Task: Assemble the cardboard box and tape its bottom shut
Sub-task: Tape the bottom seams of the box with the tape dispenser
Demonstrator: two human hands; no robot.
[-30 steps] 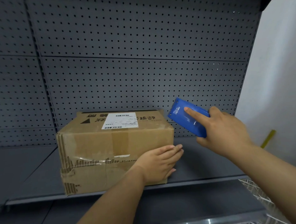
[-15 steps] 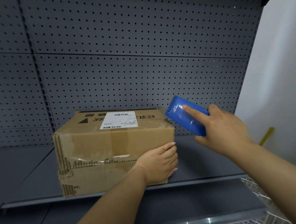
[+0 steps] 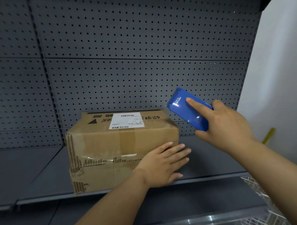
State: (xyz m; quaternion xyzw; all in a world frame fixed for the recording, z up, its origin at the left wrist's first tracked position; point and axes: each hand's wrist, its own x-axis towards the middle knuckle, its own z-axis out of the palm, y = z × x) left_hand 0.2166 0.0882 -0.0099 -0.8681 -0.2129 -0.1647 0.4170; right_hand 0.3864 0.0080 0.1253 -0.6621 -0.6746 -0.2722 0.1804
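Box (image 3: 122, 147) sits closed on a grey shelf (image 3: 45, 175), near the front edge, its back close to the pegboard (image 3: 143, 70). White label (image 3: 126, 120) with barcodes on the top face; black print beside it reads upside down. Brown tape runs over the top and down the near face. Clear tape crosses the near face; the left corner is torn, showing the corrugation.

Left hand (image 3: 163, 165) lies flat on the near face at the right corner, fingers straight and spread, tips reaching past the box's right edge. It curls round nothing.

Right hand (image 3: 224, 125) is raised to the right of the box, above the shelf, clear of the cardboard. It grips a blue dispenser (image 3: 186, 111): forefinger stretched along the flat blue side, the other fingers wrapped beneath. The dispenser's far end points up and left, toward the box's top right corner, not touching it. No tape roll shows from this side.

Far right: pale wall (image 3: 281, 74), a yellow strip (image 3: 268, 135) leaning by it. Lower right corner: white wire basket (image 3: 258, 192).
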